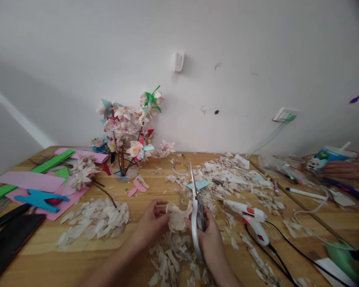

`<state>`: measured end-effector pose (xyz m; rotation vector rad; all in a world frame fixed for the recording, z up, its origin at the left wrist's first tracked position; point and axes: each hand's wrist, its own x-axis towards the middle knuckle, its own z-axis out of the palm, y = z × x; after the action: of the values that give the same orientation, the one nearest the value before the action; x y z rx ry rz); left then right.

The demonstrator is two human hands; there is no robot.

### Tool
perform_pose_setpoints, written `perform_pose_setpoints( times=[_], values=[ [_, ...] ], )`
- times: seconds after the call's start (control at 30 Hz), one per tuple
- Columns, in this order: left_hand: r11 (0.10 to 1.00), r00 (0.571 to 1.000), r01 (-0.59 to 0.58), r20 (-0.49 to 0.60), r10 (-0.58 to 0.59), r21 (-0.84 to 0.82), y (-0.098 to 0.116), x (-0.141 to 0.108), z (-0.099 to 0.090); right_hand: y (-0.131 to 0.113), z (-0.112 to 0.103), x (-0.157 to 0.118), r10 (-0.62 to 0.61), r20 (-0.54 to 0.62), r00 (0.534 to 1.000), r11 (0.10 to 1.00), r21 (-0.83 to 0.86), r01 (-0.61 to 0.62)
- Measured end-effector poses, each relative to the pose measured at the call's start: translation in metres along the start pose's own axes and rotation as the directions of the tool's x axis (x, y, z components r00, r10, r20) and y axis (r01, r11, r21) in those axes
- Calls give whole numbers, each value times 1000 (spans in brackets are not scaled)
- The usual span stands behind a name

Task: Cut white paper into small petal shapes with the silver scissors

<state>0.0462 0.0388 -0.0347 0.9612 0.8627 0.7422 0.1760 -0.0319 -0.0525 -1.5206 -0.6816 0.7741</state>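
Note:
Near the front centre of the table, my left hand (154, 221) pinches a pale, thin, curved piece (177, 220) between thumb and fingers. My right hand (208, 235) is wrapped round the white handles of a pair of scissors (194, 187), whose blades point up and away from me. The piece's right edge lies close beside the scissor handles; whether my right fingers touch it cannot be told. Below both hands lies a heap of pale scraps (170, 259). Left of my left hand is a pile of pale petal-like pieces (98, 219).
Handmade flowers on twigs (124, 127) stand at the back left. Coloured paper (32, 181) and a black object (13, 243) lie left. Scraps (224, 175), a glue gun (253, 217) with cables and a pen (305, 193) lie right. Another person's hand (344, 170) is beside a blue cup (326, 157).

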Motion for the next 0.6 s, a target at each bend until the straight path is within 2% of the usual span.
perform_pose_setpoints(
  times=[0.1,0.23,0.33,0.4,0.47,0.53,0.6],
  values=[
    [1000,1000,15,15,-15,-8,4,1,-5,4,-1,5,-8,-9,1000,998,65,8],
    [1000,999,-26,28,26,-11,8,-1,-5,7,-2,7,-39,-51,998,991,124,45],
    [990,988,-138,71,138,1,5,-4,-5,3,-1,6,-32,-60,998,980,195,43],
    [946,944,-314,133,302,85,1,-6,-7,1,-1,4,-31,-34,999,967,253,39],
    [817,856,-510,248,453,270,-2,-8,-11,1,-3,4,-60,-3,998,955,292,58],
    [629,774,-632,397,493,453,-3,-11,-16,2,-5,5,-121,-2,993,951,288,116],
    [483,722,-692,514,464,537,-2,-14,-21,2,-6,5,-164,-13,986,942,294,161]
  ],
)
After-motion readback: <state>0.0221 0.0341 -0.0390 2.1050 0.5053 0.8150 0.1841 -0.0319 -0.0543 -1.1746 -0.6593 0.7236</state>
